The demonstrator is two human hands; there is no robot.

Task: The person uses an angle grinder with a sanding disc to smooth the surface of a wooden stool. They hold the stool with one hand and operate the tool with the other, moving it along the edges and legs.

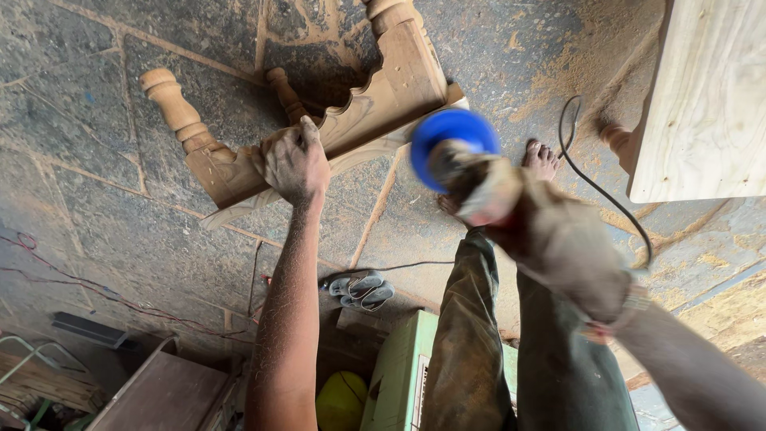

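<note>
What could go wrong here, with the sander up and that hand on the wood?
1. The blue-disc power sander in the right hand looks motion-blurred, perhaps spinning, close to the left hand gripping the carved wooden furniture frame.
2. A bare foot lies just below the disc.
3. The black power cord loops near the feet on the sawdust-covered stone floor: it could trip or snag.

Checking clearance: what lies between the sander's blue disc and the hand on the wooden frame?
In the head view, only the frame's pale lower edge and dusty stone floor separate the left hand from the blue disc.
</note>
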